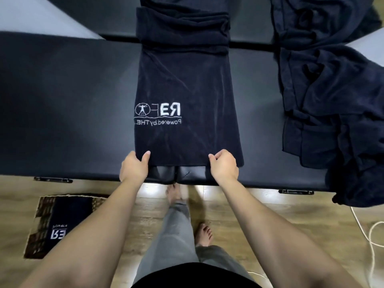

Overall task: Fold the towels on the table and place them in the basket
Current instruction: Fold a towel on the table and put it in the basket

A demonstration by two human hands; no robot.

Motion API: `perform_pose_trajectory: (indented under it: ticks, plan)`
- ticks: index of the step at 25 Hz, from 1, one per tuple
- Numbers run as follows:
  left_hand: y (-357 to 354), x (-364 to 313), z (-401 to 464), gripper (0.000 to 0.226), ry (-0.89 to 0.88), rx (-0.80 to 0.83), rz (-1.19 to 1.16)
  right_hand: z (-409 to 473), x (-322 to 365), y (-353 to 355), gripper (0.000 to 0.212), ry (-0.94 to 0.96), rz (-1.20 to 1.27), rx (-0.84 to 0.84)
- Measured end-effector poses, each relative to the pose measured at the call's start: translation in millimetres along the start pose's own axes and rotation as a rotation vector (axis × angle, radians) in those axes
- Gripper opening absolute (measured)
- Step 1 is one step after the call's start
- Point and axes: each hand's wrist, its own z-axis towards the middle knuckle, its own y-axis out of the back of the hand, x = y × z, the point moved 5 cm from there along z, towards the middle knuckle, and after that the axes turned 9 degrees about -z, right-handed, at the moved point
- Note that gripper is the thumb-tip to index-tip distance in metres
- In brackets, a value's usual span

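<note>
While both hands are clamped on the near end of the towel (185,96), it's basically set up for a lengthwise fold. Left hand (134,166) pinches the near-left corner, thumb on top, and right hand (224,166) pinches the hem near the near-right corner, both right at the table's (62,100) near edge. The towel is a long strip running straight away from the person toward the far edge, where it bunches up, so I'd guess the near end gets carried away from the body. 1 folded towel (66,221) already sits in the basket (41,231) on the floor, nearer the left hand. More loose towels (332,100) are heaped at the table's right end.
</note>
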Motion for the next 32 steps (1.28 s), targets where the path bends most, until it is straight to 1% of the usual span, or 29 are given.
perform_pose_trajectory:
  ticks: [1,2,3,5,6,8,10,12,13,14,15,16,17,19,20,21,22,23,24,25,26,27,28,29,31,32]
  plan:
    - [2.8,-0.1,-2.7,0.044,0.011,-0.015,-0.017,0.4,-3.1,1.8,0.019,-0.004,-0.005,-0.05]
    - [6.9,-2.9,-6.8,0.045,0.013,-0.048,-0.033,0.2,-5.6,4.9,0.027,-0.017,-0.02,-0.11]
    - [10.8,-4.8,-10.4,0.045,0.013,-0.091,-0.054,-0.2,-7.3,7.4,0.042,-0.044,-0.041,-0.158]
    - [16.9,-8.5,-17.1,0.041,-0.023,-0.18,-0.109,-1.6,-9.7,8.9,0.071,-0.112,-0.06,-0.198]
    - [18.6,-9.7,-18.2,0.037,-0.048,-0.207,-0.139,-1.2,-8.9,9.0,0.08,-0.125,-0.07,-0.206]
    - [18.9,-10.7,-14.2,0.034,-0.051,-0.194,-0.193,3.4,-6.3,10.5,0.087,-0.148,-0.068,-0.207]
    - [17.6,-11.2,-3.8,0.04,-0.003,-0.099,-0.236,10.3,-6.0,15.8,0.085,-0.202,-0.048,-0.182]
    - [16.3,-9.7,7.8,0.052,0.019,0.014,-0.262,14.0,-3.9,17.3,0.071,-0.192,-0.054,-0.154]
    - [13.8,-10.5,10.1,0.049,0.022,0.067,-0.282,15.2,-0.5,15.2,0.061,-0.137,-0.094,-0.154]
    - [10.5,-13.7,9.4,0.04,0.015,0.112,-0.294,13.5,5.0,13.0,0.052,-0.066,-0.129,-0.153]
    - [6.8,-19.4,7.0,0.029,-0.003,0.144,-0.311,10.4,9.9,9.5,0.046,-0.007,-0.103,-0.152]
    - [3.2,-25.7,4.2,0.02,-0.009,0.16,-0.35,7.7,11.6,7.2,0.042,0.011,0.01,-0.147]
    - [-1.2,-30.3,0.7,0.015,0.021,0.177,-0.435,8.6,8.2,3.6,0.038,-0.026,0.228,-0.121]
    - [-9.2,-32.0,-8.4,0.014,0.161,0.263,-0.703,5.0,-2.9,1.2,0.03,-0.196,0.828,-0.011]
    - [-11.4,-29.1,-12.1,0.013,0.239,0.302,-0.81,2.1,-9.1,1.9,0.028,-0.277,1.015,0.045]
    - [-11.7,-21.3,-12.5,0.012,0.3,0.306,-0.842,0.5,-15.2,4.7,0.025,-0.323,1.056,0.078]
    - [-8.5,-13.3,-12.0,0.011,0.318,0.276,-0.784,-0.5,-20.9,8.9,0.024,-0.336,0.947,0.072]
    - [-3.8,-5.0,-8.8,0.012,0.282,0.222,-0.64,-0.7,-27.0,13.1,0.028,-0.315,0.727,0.016]
    - [2.6,-0.6,-6.9,0.017,0.209,0.151,-0.452,-2.0,-30.6,18.6,0.038,-0.257,0.454,-0.079]
    - [8.8,-1.4,-7.2,0.023,0.129,0.076,-0.283,-4.6,-28.8,23.3,0.049,-0.171,0.223,-0.193]
    - [13.2,-4.1,-8.8,0.029,0.069,0.018,-0.178,-10.7,-20.4,26.6,0.054,-0.053,0.04,-0.301]
    - [16.3,-6.2,-10.0,0.034,0.035,-0.021,-0.143,-15.2,-11.4,23.6,0.055,0.049,-0.085,-0.355]
    - [17.8,-7.9,-10.0,0.037,0.029,-0.031,-0.167,-17.7,-3.8,18.3,0.057,0.098,-0.155,-0.334]
    - [16.8,-6.6,-7.4,0.038,0.04,-0.021,-0.221,-15.7,-0.7,10.2,0.061,0.08,-0.175,-0.271]
    - [13.3,0.3,2.2,0.028,0.066,0.015,-0.306,-10.7,0.3,2.2,0.067,-0.049,-0.137,-0.155]
    - [13.3,1.2,3.8,0.021,0.078,0.038,-0.319,-7.8,1.8,0.7,0.064,-0.09,-0.115,-0.135]
